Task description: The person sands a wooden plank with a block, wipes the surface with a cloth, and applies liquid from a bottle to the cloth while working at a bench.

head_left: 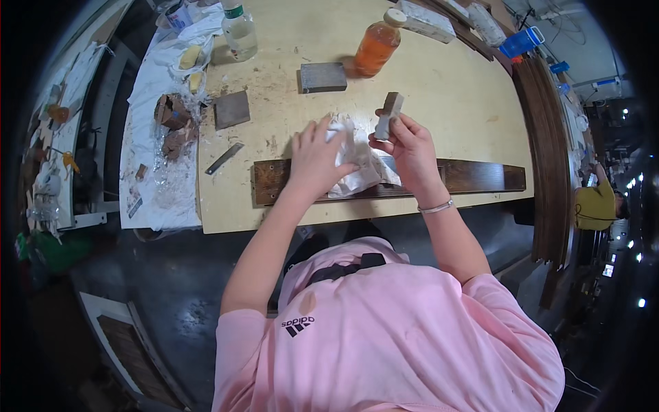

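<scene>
Left to right: the left hand [314, 156] lies open, fingers spread, palm flat on the white cloth [357, 165], which is bunched over the dark wood plank [473, 177] near the table's front edge. Judgement: keeping that palm flat w/ even pressure should stop the cloth sliding, and bunching it tighter would give a firmer pad.

The right hand [406, 145] is closed round a small grey block [388, 115], thumb and fingers pinching its lower half, block upright and tilted slightly. Judgement: a grip lower on the block leaves more face free; wrist should stay steady so it doesn't slip.

The block sits at approx. 1 o'clock from the left hand, just beside the cloth's upper edge, above the plank, not touching the table [439, 89]. The cloth is at 9 o'clock from the right hand, touching or nearly touching its fingers. A second grey block [322, 77] rests at 12 o'clock from the left hand, well apart; an orange bottle [376, 45] stands at 12 o'clock from the held block.
</scene>
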The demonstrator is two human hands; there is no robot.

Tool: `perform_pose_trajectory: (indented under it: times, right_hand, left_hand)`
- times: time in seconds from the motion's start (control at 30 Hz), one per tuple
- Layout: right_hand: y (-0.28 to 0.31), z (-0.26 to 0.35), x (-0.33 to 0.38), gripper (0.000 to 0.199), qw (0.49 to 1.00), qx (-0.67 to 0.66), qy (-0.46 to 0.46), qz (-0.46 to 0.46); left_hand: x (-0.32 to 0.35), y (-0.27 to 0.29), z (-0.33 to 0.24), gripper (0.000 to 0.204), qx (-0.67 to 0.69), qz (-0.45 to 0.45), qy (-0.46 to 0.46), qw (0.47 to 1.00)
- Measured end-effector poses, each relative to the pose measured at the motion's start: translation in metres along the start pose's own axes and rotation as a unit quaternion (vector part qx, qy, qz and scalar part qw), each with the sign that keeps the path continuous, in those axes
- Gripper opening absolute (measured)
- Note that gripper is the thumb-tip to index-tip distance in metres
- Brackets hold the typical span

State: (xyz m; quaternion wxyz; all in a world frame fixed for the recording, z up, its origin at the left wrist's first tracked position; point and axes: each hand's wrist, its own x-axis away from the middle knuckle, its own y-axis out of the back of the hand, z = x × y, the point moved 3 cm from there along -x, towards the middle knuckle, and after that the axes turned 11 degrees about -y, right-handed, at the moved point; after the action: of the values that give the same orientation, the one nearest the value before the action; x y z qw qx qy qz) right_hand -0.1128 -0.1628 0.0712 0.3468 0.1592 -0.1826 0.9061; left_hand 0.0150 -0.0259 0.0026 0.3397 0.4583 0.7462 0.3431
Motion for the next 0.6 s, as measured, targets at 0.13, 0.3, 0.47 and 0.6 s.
perform_pose_trajectory:
  times: [0.13, 0.3, 0.47, 0.6]
  right_hand:
    - [-0.003, 0.008, -0.003, 0.033, 0.998, -0.056, 0.0, 0.043]
    - [-0.027, 0.014, -0.007, 0.027, 0.965, 0.24, 0.109, 0.011]
    - [-0.127, -0.038, 0.008, 0.028, 0.753, 0.493, 0.396, 0.182]
    - [-0.164, -0.09, -0.007, 0.021, 0.646, 0.561, 0.439, 0.274]
  left_hand:
    - [-0.002, 0.016, -0.009, 0.053, 0.046, -0.102, -0.066, 0.992]
    - [0.073, 0.031, -0.062, 0.049, 0.107, -0.123, -0.1, 0.982]
    - [0.103, -0.013, -0.076, 0.04, -0.007, 0.071, -0.009, 0.997]
    - [0.11, -0.019, -0.071, 0.028, 0.017, 0.054, -0.042, 0.998]
